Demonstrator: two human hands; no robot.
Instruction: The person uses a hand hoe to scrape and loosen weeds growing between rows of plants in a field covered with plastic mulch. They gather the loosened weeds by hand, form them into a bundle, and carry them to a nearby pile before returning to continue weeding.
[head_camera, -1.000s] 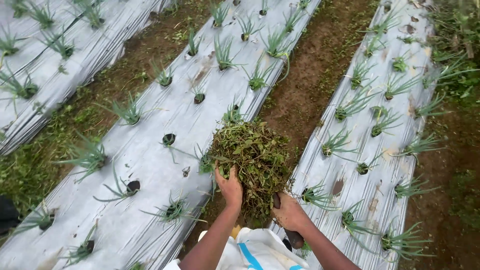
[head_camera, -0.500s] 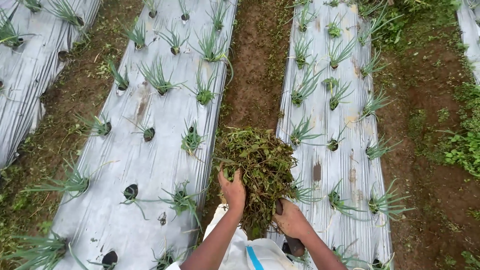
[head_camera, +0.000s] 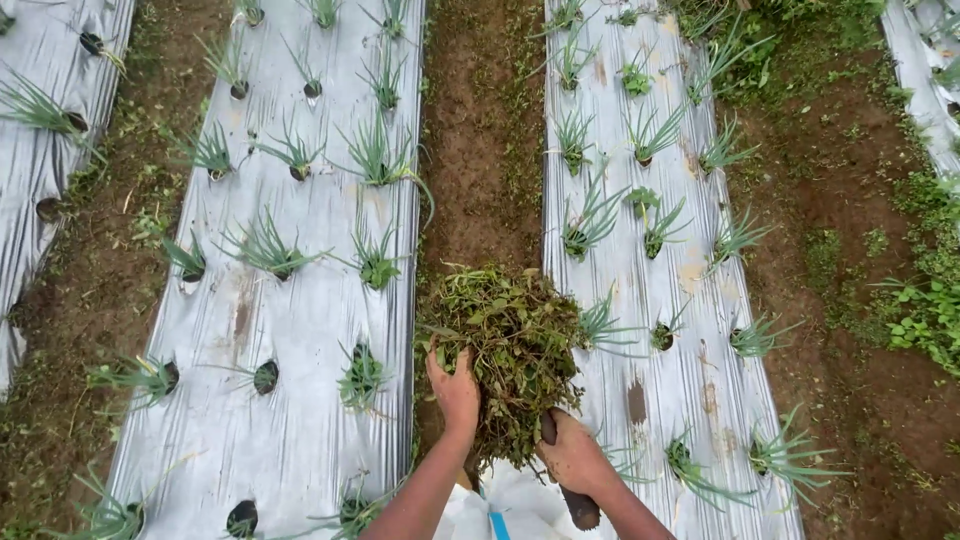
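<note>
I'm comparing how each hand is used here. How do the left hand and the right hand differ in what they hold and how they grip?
The left hand presses open-palmed against the side of the weed bundle, fingers spread into it; the right hand sits lower, curled under the bundle's base. The right hand also clasps a dark tool handle; the left hand holds only weeds. Both are soil-stained and carry the same bundle above the dirt furrow.

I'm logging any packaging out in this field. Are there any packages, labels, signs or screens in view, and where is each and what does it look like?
White woven sack with a blue stripe: bottom edge of the view, below the bundle of pulled green weeds held by the left hand and right hand; soft and crumpled, mostly cut off by the frame.
No labels, signs or screens show.
</note>
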